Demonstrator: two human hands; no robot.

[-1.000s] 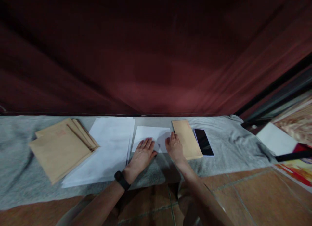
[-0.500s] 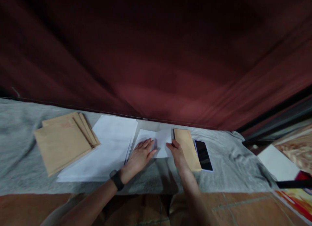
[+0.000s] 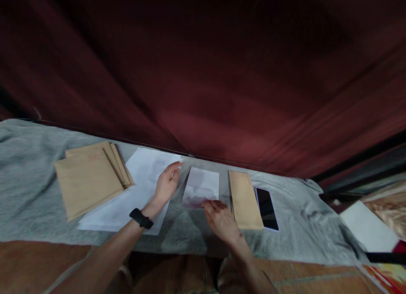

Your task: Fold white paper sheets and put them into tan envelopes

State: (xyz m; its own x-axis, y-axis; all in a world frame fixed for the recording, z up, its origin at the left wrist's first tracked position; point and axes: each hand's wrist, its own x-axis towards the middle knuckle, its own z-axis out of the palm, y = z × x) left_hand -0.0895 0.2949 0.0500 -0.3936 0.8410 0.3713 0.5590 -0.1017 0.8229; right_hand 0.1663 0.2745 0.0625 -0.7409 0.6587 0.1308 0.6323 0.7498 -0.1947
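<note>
A small folded sheet of white paper [image 3: 203, 185] lies on the grey cloth in front of me. At its lower edge, my right hand [image 3: 220, 218] is palm down, its outstretched fingers touching the paper; the thumb is hard to make out. My left hand [image 3: 167, 183], a dark watch on its wrist, is over the right side of a stack of white sheets [image 3: 139, 171]. Its fingers reach toward the stack's upper right corner, the thumb apart from them, and nothing is visible in its grasp. Whether those fingertips touch the sheets, I cannot tell.
Several brown envelopes [image 3: 91, 180] overlap the stack's left side. Right of the folded paper lie a long brown envelope [image 3: 245, 201] and a phone [image 3: 266, 207]. A dark red curtain [image 3: 203, 95] hangs along the cloth's far edge. Tiled floor [image 3: 304, 277] shows at the near side.
The small paper, spread in two panels before, now shows one folded panel. My left hand has left it and moved up left over the stack; my right hand has shifted down to its lower edge.
</note>
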